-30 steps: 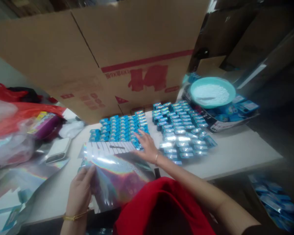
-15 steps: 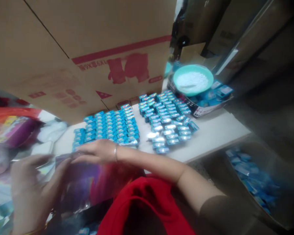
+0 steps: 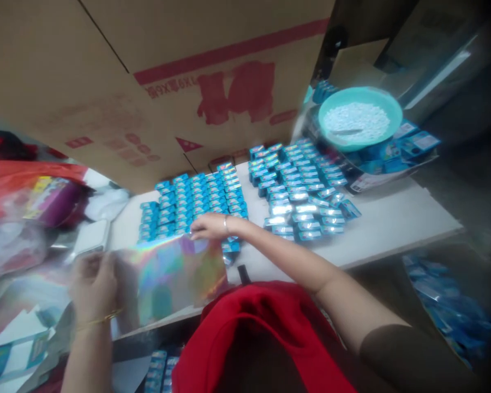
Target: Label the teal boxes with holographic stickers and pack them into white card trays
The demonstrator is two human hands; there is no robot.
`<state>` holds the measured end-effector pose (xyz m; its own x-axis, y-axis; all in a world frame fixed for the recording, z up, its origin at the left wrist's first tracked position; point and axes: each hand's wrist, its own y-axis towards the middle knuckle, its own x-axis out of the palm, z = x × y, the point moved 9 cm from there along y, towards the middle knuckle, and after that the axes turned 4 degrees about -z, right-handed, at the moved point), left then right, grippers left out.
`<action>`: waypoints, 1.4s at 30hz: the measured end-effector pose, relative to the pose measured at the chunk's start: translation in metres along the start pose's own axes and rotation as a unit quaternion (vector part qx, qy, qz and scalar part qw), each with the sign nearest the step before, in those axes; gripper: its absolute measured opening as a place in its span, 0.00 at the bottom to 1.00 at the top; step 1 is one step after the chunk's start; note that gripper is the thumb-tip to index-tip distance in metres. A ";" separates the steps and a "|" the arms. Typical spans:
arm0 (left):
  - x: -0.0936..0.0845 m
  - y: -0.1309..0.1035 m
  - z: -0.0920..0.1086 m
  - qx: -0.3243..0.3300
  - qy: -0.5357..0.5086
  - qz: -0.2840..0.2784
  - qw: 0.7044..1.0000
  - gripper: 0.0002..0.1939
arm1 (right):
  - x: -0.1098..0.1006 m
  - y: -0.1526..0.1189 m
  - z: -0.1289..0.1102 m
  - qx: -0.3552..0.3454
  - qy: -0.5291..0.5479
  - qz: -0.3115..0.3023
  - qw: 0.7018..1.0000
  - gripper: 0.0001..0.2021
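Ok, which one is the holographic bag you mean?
Find the big brown cardboard box behind the white table. In front of the blue packet rows lies the flat rainbow-shimmering foil bag, between both hands; nothing nearby is iridescent and sheet-like.

1. The single head view looks forward and steeply down from above the white table (image 3: 376, 229).
2. It sits close, seemingly tilted; the cardboard box (image 3: 155, 71) fills the top.
3. Edges blur.

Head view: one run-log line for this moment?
left hand: grips holographic bag | right hand: on bag's top edge | small blue boxes: rows behind | table
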<state>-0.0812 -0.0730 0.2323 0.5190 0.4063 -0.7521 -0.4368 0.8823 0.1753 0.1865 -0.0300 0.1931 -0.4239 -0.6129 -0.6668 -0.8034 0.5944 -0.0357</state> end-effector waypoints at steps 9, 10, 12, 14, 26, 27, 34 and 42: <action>0.172 -0.020 0.034 0.269 0.096 -0.263 0.922 0.22 | 0.047 0.041 0.087 0.132 -0.018 -0.044 0.990 0.09; 0.192 -0.022 0.035 0.274 0.078 -0.326 0.901 0.18 | 0.046 0.043 0.097 0.136 -0.006 -0.040 0.990 0.08; 0.224 -0.015 0.027 0.251 0.046 -0.408 0.876 0.16 | 0.041 0.043 0.120 0.147 0.041 -0.013 0.988 0.06; 0.246 0.003 0.018 0.219 0.026 -0.434 0.874 0.17 | 0.032 0.038 0.147 0.172 0.109 0.053 0.978 0.04; 0.312 0.019 0.083 0.353 0.105 -0.325 0.871 0.20 | 0.032 0.008 0.248 0.272 0.270 0.289 0.877 0.13; 0.313 0.017 0.089 0.361 0.088 -0.329 0.868 0.20 | 0.031 0.008 0.251 0.268 0.267 0.286 0.880 0.13; 0.335 0.014 0.112 0.395 0.132 -0.324 0.849 0.17 | 0.022 0.016 0.255 0.252 0.281 0.266 0.887 0.14; 0.359 0.003 0.099 0.421 0.171 -0.331 0.827 0.14 | 0.040 0.024 0.271 0.326 0.408 0.219 0.824 0.13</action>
<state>0.1764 0.0985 0.0259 0.1392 -0.1951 -0.9709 0.6006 0.7961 -0.0738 0.2639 0.1006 -0.0357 -0.9674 -0.2530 -0.0082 -0.2159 0.8416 -0.4951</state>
